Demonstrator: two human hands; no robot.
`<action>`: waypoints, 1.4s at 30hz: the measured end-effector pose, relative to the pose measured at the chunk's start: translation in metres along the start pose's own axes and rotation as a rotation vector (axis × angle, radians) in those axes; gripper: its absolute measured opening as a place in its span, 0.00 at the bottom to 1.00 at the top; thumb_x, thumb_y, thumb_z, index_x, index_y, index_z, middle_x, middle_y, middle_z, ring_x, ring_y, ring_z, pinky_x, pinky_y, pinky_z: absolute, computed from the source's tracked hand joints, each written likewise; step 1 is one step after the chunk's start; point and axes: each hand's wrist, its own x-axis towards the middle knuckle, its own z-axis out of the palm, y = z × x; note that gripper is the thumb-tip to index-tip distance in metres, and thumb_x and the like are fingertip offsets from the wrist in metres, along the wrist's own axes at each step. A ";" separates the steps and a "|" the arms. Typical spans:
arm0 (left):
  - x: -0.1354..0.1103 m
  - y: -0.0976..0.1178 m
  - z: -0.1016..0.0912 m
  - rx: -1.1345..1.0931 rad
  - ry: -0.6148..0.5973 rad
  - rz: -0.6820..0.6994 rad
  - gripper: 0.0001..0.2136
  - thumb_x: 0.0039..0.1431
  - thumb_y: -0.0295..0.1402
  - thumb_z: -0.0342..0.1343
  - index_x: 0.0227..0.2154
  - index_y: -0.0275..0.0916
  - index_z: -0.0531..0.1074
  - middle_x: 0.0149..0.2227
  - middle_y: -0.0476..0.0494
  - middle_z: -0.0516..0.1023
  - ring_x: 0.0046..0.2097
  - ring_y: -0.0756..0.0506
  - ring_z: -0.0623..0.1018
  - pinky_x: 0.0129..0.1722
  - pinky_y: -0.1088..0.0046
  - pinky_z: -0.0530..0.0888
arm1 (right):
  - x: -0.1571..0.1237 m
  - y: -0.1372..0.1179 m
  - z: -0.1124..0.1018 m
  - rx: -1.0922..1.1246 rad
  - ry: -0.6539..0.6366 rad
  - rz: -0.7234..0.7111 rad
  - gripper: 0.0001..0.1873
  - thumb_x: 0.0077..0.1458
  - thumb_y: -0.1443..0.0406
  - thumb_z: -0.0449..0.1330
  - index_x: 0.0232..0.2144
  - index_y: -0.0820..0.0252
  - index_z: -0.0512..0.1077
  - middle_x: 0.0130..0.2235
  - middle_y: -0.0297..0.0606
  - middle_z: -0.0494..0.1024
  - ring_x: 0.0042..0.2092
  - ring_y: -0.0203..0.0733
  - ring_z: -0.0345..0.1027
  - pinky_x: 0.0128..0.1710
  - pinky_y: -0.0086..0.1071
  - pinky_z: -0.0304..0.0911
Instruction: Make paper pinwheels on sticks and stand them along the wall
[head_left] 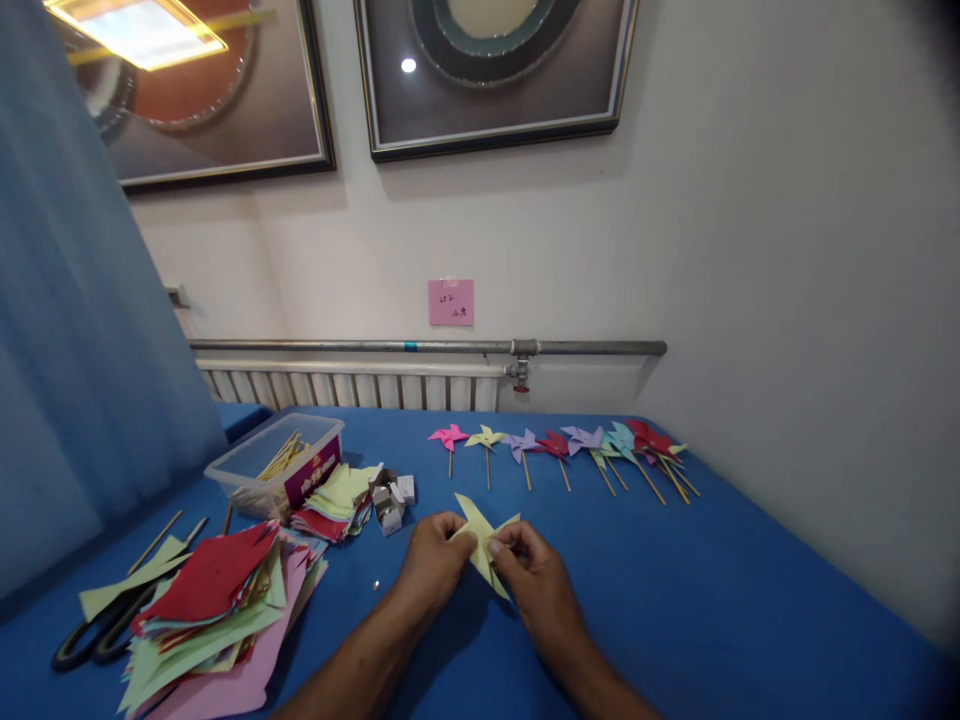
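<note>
Your forearms (367, 645) lead to left hand (431, 555) and right hand (538, 572), thumbs closed against bent fingers, both pinching the pale-yellow folded paper (480, 531) over the blue counter (675, 610); stick-mounted pinwheels (523, 442) line its far side.

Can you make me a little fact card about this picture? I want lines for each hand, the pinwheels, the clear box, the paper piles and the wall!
Left hand: pinching yellow paper
Right hand: pinching the same paper
Pinwheels: row along the table's far side, pink one at the left end
Clear box: wooden sticks inside
Paper piles: left of the hands, many colours
Wall: framed pictures, pink note
</note>
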 end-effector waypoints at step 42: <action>0.002 -0.009 0.008 -0.112 -0.055 -0.026 0.10 0.43 0.39 0.58 0.18 0.39 0.65 0.15 0.53 0.66 0.19 0.53 0.63 0.22 0.76 0.56 | 0.000 -0.001 0.003 0.109 0.126 0.020 0.39 0.49 0.55 0.65 0.62 0.55 0.60 0.28 0.30 0.77 0.28 0.42 0.70 0.28 0.33 0.63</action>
